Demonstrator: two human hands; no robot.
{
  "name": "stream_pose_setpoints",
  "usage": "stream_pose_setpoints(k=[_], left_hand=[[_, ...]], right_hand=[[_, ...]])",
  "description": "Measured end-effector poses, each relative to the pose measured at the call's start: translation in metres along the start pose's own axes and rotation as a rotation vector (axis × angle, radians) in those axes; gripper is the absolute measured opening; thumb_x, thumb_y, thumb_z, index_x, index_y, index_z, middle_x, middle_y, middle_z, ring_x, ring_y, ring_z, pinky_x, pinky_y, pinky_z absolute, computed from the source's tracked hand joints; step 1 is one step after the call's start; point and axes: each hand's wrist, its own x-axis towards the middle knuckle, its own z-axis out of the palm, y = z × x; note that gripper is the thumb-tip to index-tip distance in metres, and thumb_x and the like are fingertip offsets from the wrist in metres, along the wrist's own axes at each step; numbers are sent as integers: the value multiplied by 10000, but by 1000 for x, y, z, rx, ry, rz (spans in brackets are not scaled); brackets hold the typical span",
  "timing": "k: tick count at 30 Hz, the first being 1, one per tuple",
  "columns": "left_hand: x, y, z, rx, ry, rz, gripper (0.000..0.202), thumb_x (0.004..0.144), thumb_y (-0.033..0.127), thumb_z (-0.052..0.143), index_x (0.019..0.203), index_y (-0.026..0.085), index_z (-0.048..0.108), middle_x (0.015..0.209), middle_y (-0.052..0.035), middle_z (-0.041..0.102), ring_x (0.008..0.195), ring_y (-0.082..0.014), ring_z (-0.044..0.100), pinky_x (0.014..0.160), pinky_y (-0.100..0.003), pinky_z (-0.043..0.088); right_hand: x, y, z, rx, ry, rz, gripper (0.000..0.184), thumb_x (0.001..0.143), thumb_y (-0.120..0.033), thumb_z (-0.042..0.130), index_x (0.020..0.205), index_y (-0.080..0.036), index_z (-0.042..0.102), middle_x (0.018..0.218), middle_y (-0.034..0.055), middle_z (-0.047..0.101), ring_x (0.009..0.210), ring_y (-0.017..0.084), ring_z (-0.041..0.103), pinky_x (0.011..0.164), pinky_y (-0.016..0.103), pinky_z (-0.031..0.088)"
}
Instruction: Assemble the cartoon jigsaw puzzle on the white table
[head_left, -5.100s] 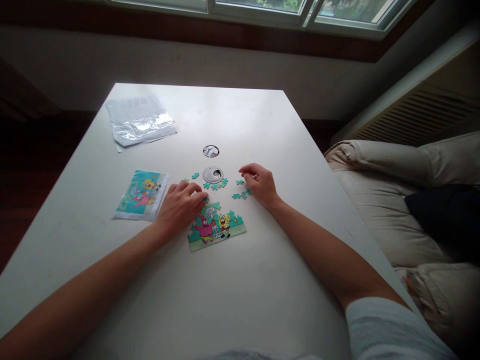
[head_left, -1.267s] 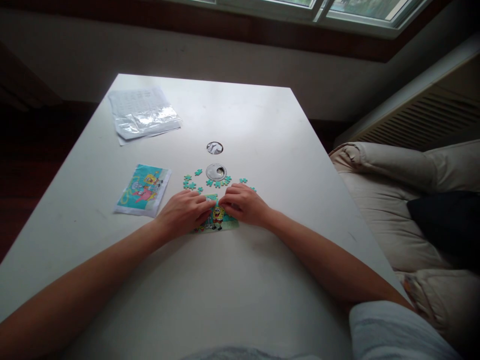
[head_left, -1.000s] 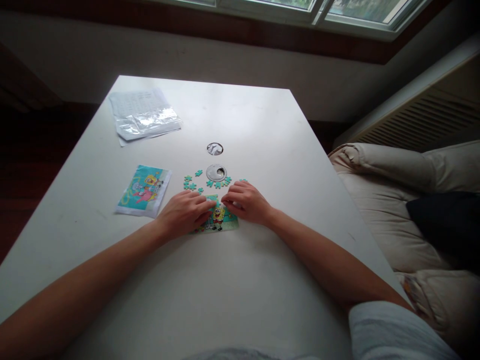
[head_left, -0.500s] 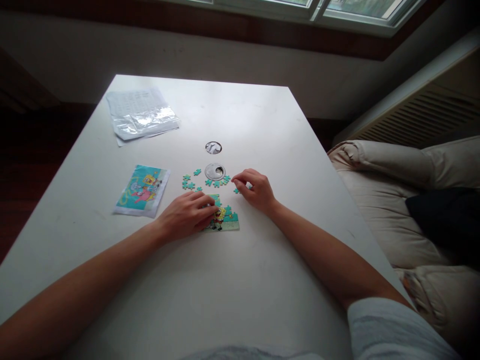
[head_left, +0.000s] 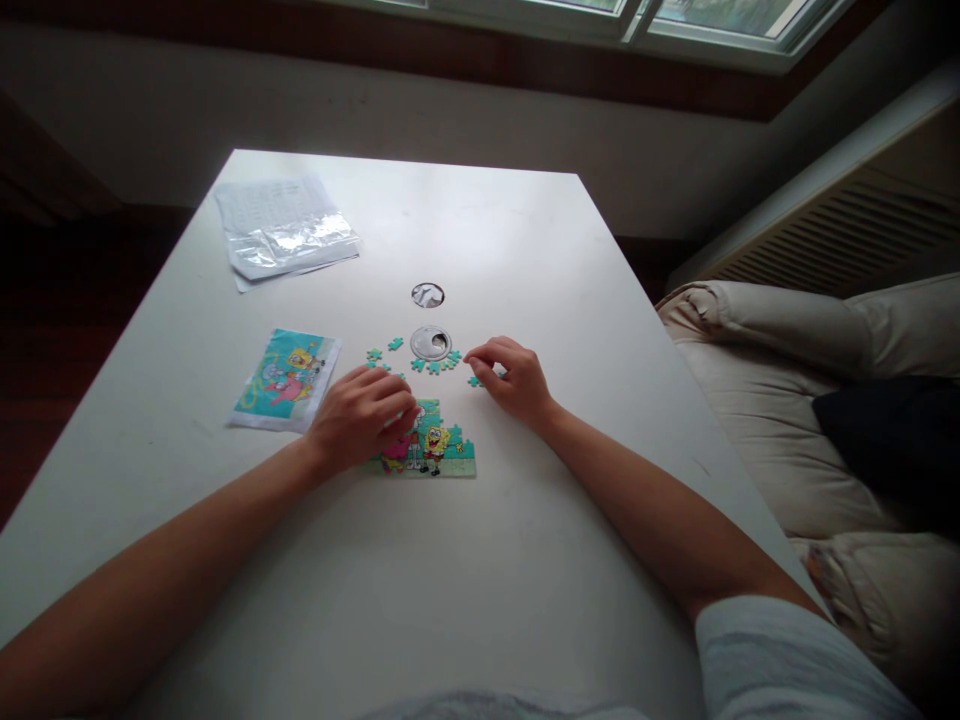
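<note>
A partly joined jigsaw puzzle (head_left: 454, 466) with cartoon figures lies on the white table in front of me. My left hand (head_left: 361, 415) rests over its upper left part, fingers curled together and their tips mostly hidden. Whatever may be under or in them does not show. To the right and above, my right hand (head_left: 514, 378) holds thumb and index finger together in a pinch, apart from the joined section. Anything between those fingertips is too small to make out. Loose turquoise puzzle pieces (head_left: 433, 368) are scattered between and beyond both hands, with one piece (head_left: 395, 344) farther off.
Left of the puzzle lies a picture sheet (head_left: 286, 380) with the same cartoon figures. A clear plastic bag with papers (head_left: 289, 240) is at the far left. Two round inserts, a silvery disc (head_left: 429, 343) and a round opening (head_left: 427, 295), sit mid-table. A sofa (head_left: 739, 430) stands right.
The joined puzzle has shifted slightly toward me. My left hand has moved left and a little away, uncovering more of the picture. My right hand has hardly moved.
</note>
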Motion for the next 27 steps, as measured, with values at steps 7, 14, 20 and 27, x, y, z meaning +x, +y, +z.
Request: stream_pose_setpoints(k=[7,14,20,27], left_hand=[[1,-25,5,64,48,-256,256,933,291,578,1154,243,698,1134,-76,665,1061,-279,551,941,-466,459],[2,-24,5,29,-14,-227,295,924,296,603,1206,297,692,1232,-70,632,1159,-304,496,972,-499,446],[2,-26,5,27,-4,-221,261,969,288,554,1182,303,705,1206,-61,646,1144,-291,495,970,-492,451],[5,-24,3,3,-27,-244,205,921,271,602,1099,240,698,1201,-76,636,1161,-292,496,1005,-461,446]], right_hand=[[0,0,1,11,6,-10,168,938,-236,554,862,-211,702,806,28,673,765,172,579,755,330,451],[-1,0,1,6,-10,-3,164,938,-238,554,871,-213,702,806,27,672,773,173,576,739,323,445],[-1,1,1,13,-7,-24,165,941,-220,556,880,-206,709,804,26,668,765,164,574,726,311,440],[-1,3,3,19,9,-48,148,929,-214,579,867,-206,713,790,23,667,750,161,572,716,307,442]])
